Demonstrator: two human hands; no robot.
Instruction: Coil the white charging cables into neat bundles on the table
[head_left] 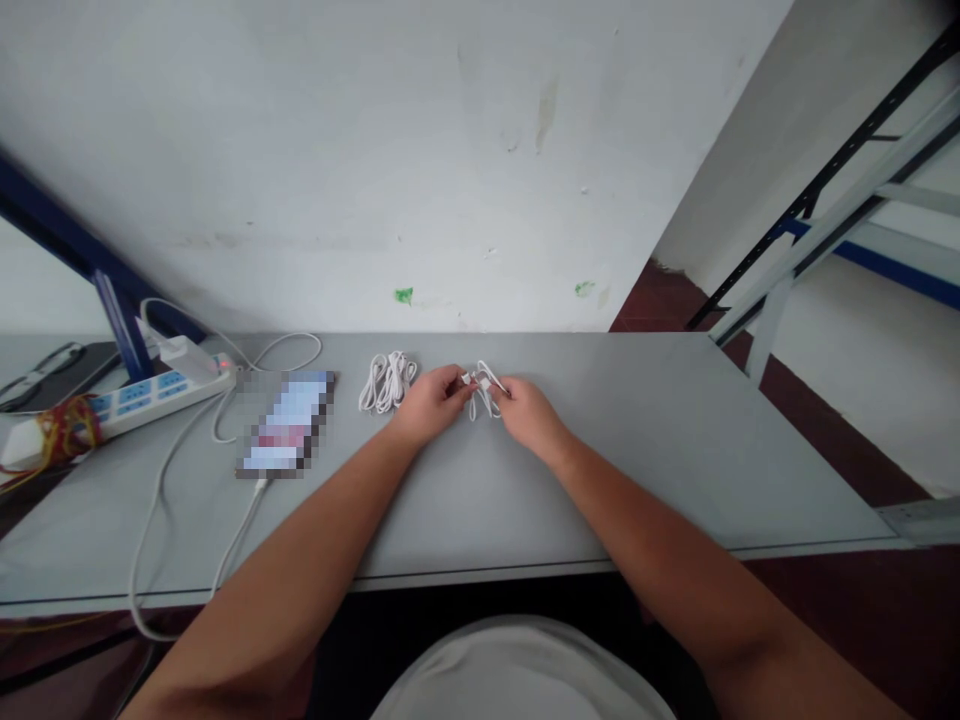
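Observation:
Between my two hands is a white cable [484, 398], partly looped, just above the grey table. My left hand [435, 400] pinches a white end of it, perhaps a plug, between thumb and fingers. On the other side, my right hand [523, 408] is closed on the looped part, near another pale plug-like piece. Fingers cover some of the cable. Just left of my left hand lie bundled white cables [388, 382], coiled on the table top.
A pixelated phone [289, 422] lies left on the table [480, 520], its charging cable [159, 500] drooping over the front edge. Behind it are a power strip [150, 395] with a white charger [187, 357] and a blue post [124, 320]. Metal shelving [780, 290] stands right.

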